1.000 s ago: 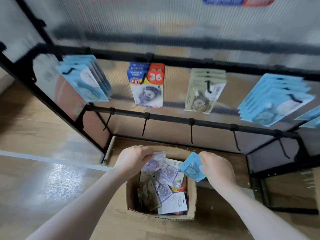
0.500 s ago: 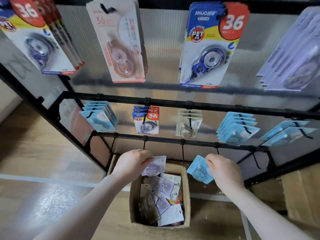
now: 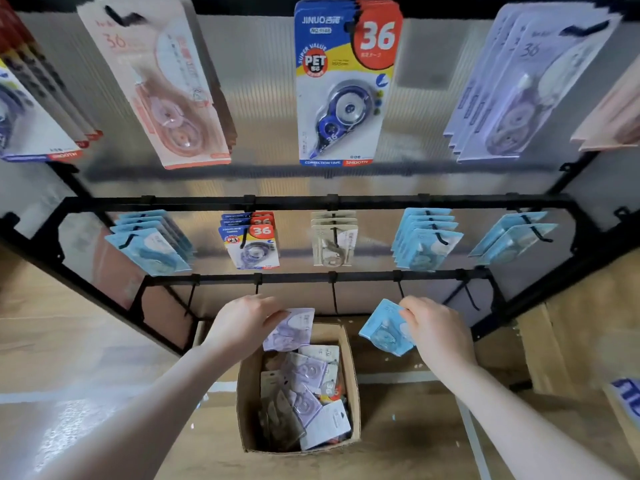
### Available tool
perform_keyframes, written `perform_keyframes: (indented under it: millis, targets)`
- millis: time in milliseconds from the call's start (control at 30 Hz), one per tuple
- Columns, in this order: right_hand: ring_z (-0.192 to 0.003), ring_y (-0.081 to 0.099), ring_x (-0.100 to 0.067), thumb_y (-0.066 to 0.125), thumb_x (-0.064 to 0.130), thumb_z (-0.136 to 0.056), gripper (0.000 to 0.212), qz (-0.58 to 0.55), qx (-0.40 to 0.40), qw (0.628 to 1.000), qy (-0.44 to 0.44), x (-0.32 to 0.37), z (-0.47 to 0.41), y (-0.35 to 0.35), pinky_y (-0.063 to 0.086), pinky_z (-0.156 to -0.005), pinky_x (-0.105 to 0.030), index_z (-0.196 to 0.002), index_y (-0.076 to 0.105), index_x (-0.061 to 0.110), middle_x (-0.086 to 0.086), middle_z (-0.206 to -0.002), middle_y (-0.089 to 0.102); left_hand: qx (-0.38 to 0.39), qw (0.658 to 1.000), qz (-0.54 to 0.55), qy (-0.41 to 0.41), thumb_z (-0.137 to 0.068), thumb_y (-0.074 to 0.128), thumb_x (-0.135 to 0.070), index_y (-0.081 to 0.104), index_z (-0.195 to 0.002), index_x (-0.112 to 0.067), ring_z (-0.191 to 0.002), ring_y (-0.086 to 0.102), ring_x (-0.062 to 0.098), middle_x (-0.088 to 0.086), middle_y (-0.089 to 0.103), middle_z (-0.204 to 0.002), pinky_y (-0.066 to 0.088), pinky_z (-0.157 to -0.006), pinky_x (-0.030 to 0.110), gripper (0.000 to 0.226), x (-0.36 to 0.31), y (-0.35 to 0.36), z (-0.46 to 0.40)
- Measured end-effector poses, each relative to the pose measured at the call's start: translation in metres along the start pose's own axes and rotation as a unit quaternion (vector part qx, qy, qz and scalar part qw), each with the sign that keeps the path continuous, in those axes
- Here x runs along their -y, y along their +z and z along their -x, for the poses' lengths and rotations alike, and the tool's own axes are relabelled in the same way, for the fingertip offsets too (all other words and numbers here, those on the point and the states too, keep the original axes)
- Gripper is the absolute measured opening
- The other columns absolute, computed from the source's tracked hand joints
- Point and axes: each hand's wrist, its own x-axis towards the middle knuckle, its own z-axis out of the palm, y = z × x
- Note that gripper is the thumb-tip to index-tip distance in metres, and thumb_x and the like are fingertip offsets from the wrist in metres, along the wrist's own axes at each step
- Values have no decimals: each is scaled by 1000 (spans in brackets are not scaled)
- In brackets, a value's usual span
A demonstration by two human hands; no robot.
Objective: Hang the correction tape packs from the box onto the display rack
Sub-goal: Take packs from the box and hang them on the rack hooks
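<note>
My left hand (image 3: 244,322) pinches a lilac correction tape pack (image 3: 290,330) just above the cardboard box (image 3: 248,403). My right hand (image 3: 437,336) grips a light blue pack (image 3: 382,332) to the right of the box, just below the lowest black rail (image 3: 329,278) of the display rack. Several more packs (image 3: 304,393) lie jumbled inside the box. The lowest rail's hooks (image 3: 334,296) are bare. The middle rail (image 3: 311,202) carries light blue packs (image 3: 424,247), a blue-and-red pack (image 3: 251,242) and beige packs (image 3: 333,242).
The top row holds pink packs (image 3: 162,84), a blue-and-red "36" pack (image 3: 343,84) and lilac packs (image 3: 519,88). A corrugated translucent panel (image 3: 263,98) backs the rack. The box stands on a wooden floor (image 3: 69,341). A cardboard piece (image 3: 561,341) lies at the right.
The view has tilted upward, bringing the top row of packs into sight. Both hands rose slightly from the box, each still holding its pack; the blue pack moved right, under the lowest rail.
</note>
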Motion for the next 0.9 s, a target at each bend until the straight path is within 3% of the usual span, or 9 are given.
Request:
perform_keyframes:
  millis: [100, 233, 333, 433, 633, 733, 900]
  targets:
    - [-87, 62, -12, 44, 34, -97, 21, 16, -7, 1000, 8, -32, 6, -13, 24, -45, -14, -102, 56, 17, 4, -104, 64, 13, 1000, -4, 11, -94, 51, -35, 67, -96, -19, -78, 61, 25, 1, 67, -84, 39, -59, 28, 23, -28, 7, -16]
    - [-77, 56, -15, 42, 30, -97, 18, 37, -12, 999, 21, -93, 8, -30, 32, -49, -22, -97, 55, 17, 3, -96, 63, 1, 999, -6, 42, -90, 49, -38, 69, -90, -19, -69, 64, 24, 0, 69, -77, 44, -55, 28, 27, -82, 21, -44]
    - [-70, 56, -18, 52, 25, -93, 10, 26, -33, 999, 32, -148, 4, -39, 37, -49, -28, -87, 54, 17, 3, -84, 60, -18, 998, -2, 62, -85, 46, -39, 70, -84, -20, -62, 64, 22, -3, 69, -73, 47, -50, 29, 30, -129, 36, -67]
    - [-65, 55, -23, 56, 17, -89, 10, 23, -51, 998, 22, -198, -6, -48, 34, -49, -31, -79, 57, 14, -1, -74, 59, -27, 998, 11, 58, -84, 50, -36, 71, -86, -20, -64, 65, 22, -3, 70, -76, 50, -52, 30, 27, -176, 53, -88]
    - [-76, 59, -23, 64, 19, -84, 5, 36, -52, 998, -26, -261, -33, -81, 39, -54, -31, -88, 63, 15, 0, -82, 64, -32, 998, 50, 21, -89, 61, -26, 70, -91, -19, -74, 64, 18, -5, 70, -85, 44, -58, 25, 11, -245, 76, -121]
    - [-80, 60, -21, 60, 24, -87, 9, 45, -60, 996, -52, -272, -52, -95, 36, -53, -29, -88, 60, 15, 1, -86, 64, -43, 998, 53, 11, -89, 60, -27, 69, -91, -19, -74, 63, 16, -5, 69, -86, 39, -57, 22, 12, -261, 77, -131]
    - [-95, 61, -18, 52, 28, -94, 22, 18, -72, 994, -81, -273, -81, -107, 50, -66, -27, -104, 64, 12, -1, -106, 65, -53, 998, 33, 21, -84, 53, -32, 69, -83, -18, -62, 61, 15, -5, 69, -77, 34, -47, 16, 21, -262, 72, -137]
